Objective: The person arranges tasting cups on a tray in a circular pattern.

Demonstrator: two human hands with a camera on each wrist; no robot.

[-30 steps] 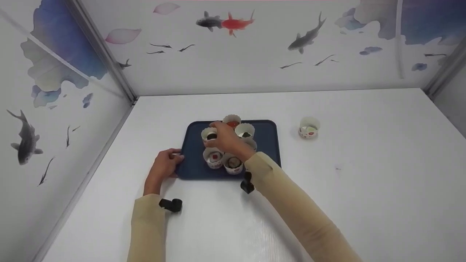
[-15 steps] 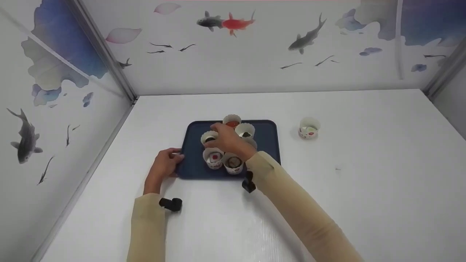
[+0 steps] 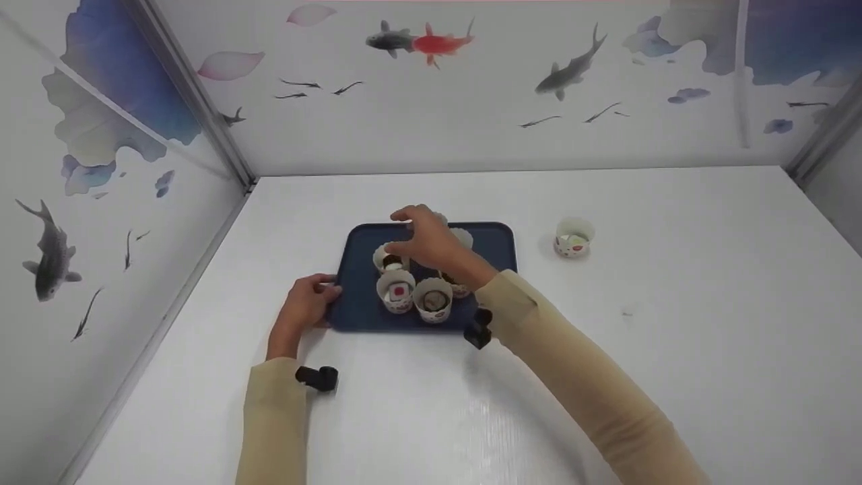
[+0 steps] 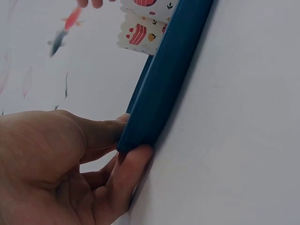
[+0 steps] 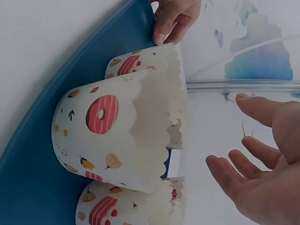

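My left hand (image 3: 306, 304) grips the left edge of a dark blue tray (image 3: 353, 303); in the left wrist view its thumb lies over the rim and its fingers are underneath. Above the tray, my right hand (image 3: 434, 237) is spread with nothing in it, over a cluster of scalloped paper baking cups. The left cup (image 3: 390, 258) holds a dark-topped white piece. A front cup (image 3: 396, 296) has a white piece with a red square, and the cup beside it (image 3: 432, 308) a round grey-brown piece. My right hand and wrist partly hide the back and right cups.
Another paper cup (image 3: 574, 239) stands alone on the white table (image 3: 673, 323), right of the tray. White walls (image 3: 485, 135) printed with fish and leaves close off the back and sides.
My right hand has come away from the left cup, rising and shifting toward the back right, its fingers more spread. The left hand stays on the tray edge.
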